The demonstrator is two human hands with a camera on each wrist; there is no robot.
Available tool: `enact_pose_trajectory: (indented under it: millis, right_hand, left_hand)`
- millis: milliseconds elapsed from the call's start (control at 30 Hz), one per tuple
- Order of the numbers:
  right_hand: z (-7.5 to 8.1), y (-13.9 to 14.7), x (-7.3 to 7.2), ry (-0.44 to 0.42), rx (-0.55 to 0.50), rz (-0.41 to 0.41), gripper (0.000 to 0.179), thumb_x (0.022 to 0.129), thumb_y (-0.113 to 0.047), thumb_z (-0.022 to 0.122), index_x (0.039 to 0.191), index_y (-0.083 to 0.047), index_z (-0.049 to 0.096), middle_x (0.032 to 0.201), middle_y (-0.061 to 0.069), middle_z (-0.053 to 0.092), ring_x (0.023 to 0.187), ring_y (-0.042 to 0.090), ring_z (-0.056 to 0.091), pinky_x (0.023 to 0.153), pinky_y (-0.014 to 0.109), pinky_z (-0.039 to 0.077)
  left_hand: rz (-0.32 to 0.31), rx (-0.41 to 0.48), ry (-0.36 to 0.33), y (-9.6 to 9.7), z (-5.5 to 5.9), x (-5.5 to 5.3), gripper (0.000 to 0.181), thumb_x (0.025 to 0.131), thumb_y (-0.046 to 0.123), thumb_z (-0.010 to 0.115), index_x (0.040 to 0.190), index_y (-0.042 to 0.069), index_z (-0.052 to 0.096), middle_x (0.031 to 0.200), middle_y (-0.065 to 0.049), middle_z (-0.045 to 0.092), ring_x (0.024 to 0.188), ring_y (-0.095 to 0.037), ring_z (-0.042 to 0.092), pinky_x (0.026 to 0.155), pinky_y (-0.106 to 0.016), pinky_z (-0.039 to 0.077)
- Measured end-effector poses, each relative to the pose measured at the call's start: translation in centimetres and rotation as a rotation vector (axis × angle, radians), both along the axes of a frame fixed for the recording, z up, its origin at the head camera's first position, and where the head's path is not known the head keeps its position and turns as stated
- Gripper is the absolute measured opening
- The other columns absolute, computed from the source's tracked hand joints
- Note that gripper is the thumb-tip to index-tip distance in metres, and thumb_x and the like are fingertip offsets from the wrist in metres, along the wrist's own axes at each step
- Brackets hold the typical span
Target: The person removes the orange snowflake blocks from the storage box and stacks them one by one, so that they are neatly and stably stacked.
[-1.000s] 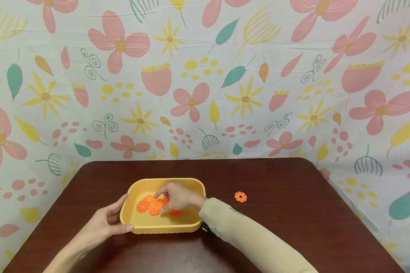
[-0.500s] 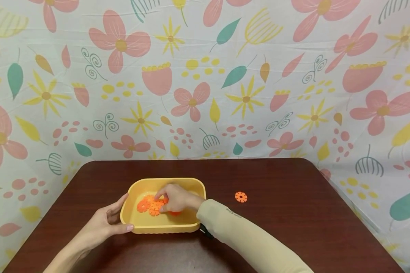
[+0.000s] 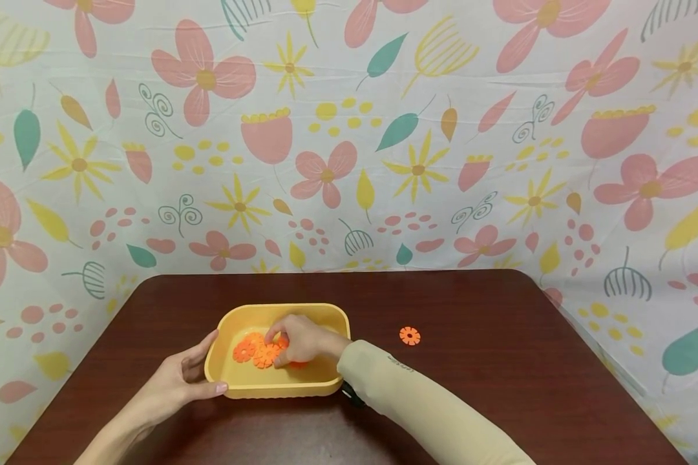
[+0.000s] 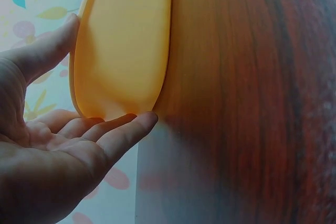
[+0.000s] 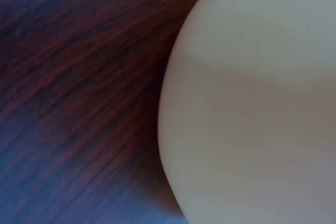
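A dark wooden tabletop (image 3: 477,387) carried a yellow tray (image 3: 267,389), left of centre. The person's left hand (image 3: 171,381) gripped the tray's left end, thumb at the near corner, fingers farther back. The right hand (image 3: 305,339) was inside, fingers bent down over slotted orange discs (image 3: 244,351); whether it pinched one could not be told, as it partly hid the pile. A lone orange disc (image 3: 410,336) lay well apart, right of the tray.
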State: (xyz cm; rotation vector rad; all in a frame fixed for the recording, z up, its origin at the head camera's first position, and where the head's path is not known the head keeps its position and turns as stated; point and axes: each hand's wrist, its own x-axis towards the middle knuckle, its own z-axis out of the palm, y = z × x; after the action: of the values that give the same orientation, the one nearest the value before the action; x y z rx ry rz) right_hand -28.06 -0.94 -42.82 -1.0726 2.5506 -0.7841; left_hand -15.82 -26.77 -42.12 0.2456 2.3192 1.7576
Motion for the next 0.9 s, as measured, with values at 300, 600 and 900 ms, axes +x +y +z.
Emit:
enact_pose_trajectory:
  millis: [300,600,900]
  right_hand:
    - [0.0,0.1,0.1,-0.032,-0.011,0.008,0.04,0.08,-0.012,0.094,0.118,-0.012,0.08,0.072,-0.005,0.05,0.065,0.007,0.042,0.065,0.019,0.038]
    - [0.3,0.7,0.2,-0.068,-0.061,-0.009,0.039,0.078,-0.013,0.097,0.113,-0.01,0.08,0.075,0.0,0.053,0.068,0.008,0.044,0.064,0.019,0.037]
    - [0.7,1.3,0.2,-0.107,-0.151,-0.003,0.035,0.073,-0.01,0.099,0.103,-0.009,0.082,0.066,-0.004,0.045,0.064,0.009,0.043,0.062,0.02,0.035]
  left_hand:
    - [0.005,0.016,-0.025,0.0,0.0,0.1,0.102,0.091,0.011,0.084,0.168,0.002,0.019,0.168,-0.026,0.022,0.146,-0.051,0.037,0.093,-0.032,0.055]
    - [0.005,0.012,-0.033,0.1,-0.1,0.1,0.101,0.091,0.011,0.084,0.168,0.004,0.019,0.168,-0.027,0.022,0.145,-0.051,0.037,0.093,-0.034,0.056]
    - [-0.002,0.025,-0.005,0.0,-0.3,0.0,0.102,0.092,0.011,0.083,0.168,0.003,0.017,0.169,-0.025,0.02,0.145,-0.05,0.037,0.093,-0.03,0.054]
